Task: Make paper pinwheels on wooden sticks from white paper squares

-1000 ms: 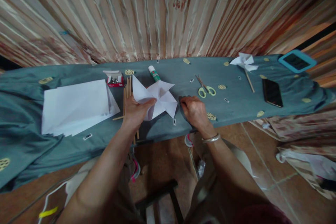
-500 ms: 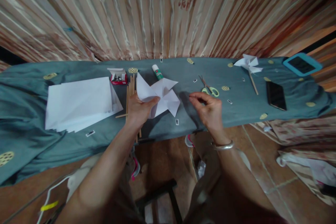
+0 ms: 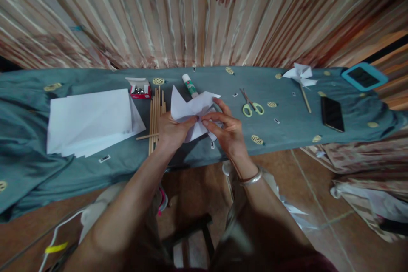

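Held up over the table is a white paper pinwheel point(image 3: 190, 109), its folded points gathered at the middle. My left hand point(image 3: 173, 132) is closed on its left side, thumb on top near the centre. My right hand point(image 3: 230, 134) pinches right at that centre with thumb and index finger. Whatever small thing sits between those fingertips is too small to make out. Wooden sticks point(image 3: 155, 112) lie beside and partly behind my left hand, with one stick crosswise. A glue stick point(image 3: 190, 86) lies just beyond the pinwheel.
On the cloth-covered table point(image 3: 219, 83), a stack of white paper point(image 3: 91, 121) and a small red box point(image 3: 140, 89) of shiny metal bits are at left. Scissors point(image 3: 250, 104), a finished pinwheel point(image 3: 301, 75) on a stick, a phone point(image 3: 332, 114) and a blue-framed device point(image 3: 365, 77) lie at right.
My right hand has moved left from near the scissors to the pinwheel's centre, uncovering the scissors. My left hand keeps its hold on the pinwheel.
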{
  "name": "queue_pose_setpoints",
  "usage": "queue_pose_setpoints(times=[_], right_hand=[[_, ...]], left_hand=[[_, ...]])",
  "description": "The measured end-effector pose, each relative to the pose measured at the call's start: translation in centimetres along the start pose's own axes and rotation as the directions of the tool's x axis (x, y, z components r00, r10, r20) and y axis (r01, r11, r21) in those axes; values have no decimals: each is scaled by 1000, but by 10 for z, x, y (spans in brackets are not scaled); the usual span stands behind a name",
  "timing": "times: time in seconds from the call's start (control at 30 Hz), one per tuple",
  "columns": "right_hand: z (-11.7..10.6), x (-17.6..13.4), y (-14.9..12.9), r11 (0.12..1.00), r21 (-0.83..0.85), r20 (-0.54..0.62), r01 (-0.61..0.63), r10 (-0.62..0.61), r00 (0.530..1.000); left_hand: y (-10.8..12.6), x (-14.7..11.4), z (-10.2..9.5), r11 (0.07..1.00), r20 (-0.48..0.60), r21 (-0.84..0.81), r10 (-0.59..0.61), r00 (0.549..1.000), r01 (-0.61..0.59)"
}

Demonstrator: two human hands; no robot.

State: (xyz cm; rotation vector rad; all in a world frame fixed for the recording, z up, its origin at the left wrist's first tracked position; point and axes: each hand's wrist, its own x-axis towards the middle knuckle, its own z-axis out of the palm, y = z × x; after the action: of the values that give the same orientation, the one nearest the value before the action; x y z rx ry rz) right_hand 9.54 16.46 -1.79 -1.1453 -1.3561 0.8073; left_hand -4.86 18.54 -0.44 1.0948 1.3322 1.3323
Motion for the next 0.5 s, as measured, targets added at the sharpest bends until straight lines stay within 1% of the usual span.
queue_pose_setpoints(times=[0.13, 0.23, 0.3, 0.5], right_hand=[[2, 1, 4, 999, -52, 4, 9, -8, 1000], [3, 2, 5, 997, -73, 7, 17, -17, 1000], [4, 2, 6, 998, -68, 7, 12, -12, 1000], [6, 3, 7, 999, -12, 2, -43, 43, 999]], left_hand=[[-1, 0, 0, 1000, 13, -22, 0, 1000, 1], [-2, 1, 0, 999, 4, -24, 29, 1000, -29], [-2, 2, -1, 999, 0, -28, 33, 999, -33], [-1, 1, -1, 998, 10, -58, -11, 1000, 12]])
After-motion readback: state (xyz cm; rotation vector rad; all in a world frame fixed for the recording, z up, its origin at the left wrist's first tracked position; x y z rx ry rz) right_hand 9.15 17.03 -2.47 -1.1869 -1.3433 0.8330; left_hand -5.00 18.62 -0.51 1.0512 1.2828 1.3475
